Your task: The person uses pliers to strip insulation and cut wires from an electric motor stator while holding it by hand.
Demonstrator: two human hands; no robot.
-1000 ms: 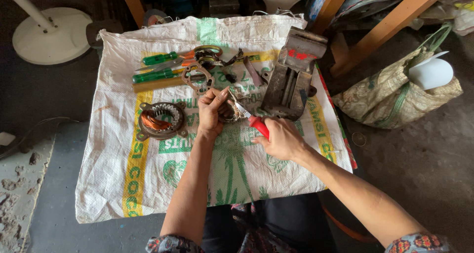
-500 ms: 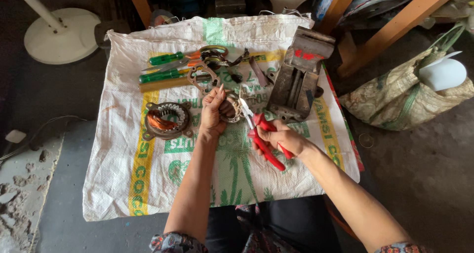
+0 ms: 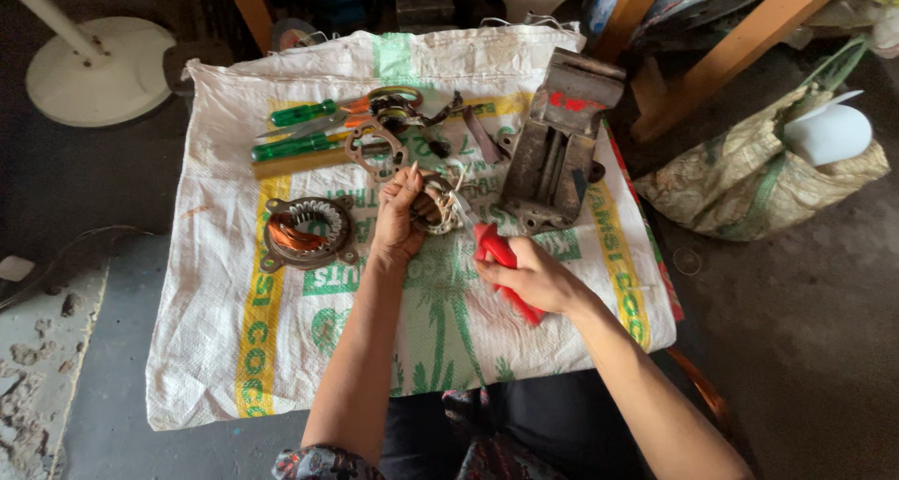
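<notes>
Mid-left, the wound stator (image 3: 305, 231) lies untouched while the left hand (image 3: 397, 220) curls tight around a small coil ring (image 3: 436, 206) at centre. The right hand (image 3: 530, 276), fist closed on red-handled pliers (image 3: 498, 265), has pulled back lower than a second ago, nose still at the ring; beneath, the white woven sack (image 3: 281, 349) shows yellow stripes and green print, patterned bag (image 3: 749, 176) far right

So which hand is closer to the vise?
The right hand, just: it sits below the vise, gripping red pliers. The left hand is off to the vise's left, holding a wire coil.
</notes>
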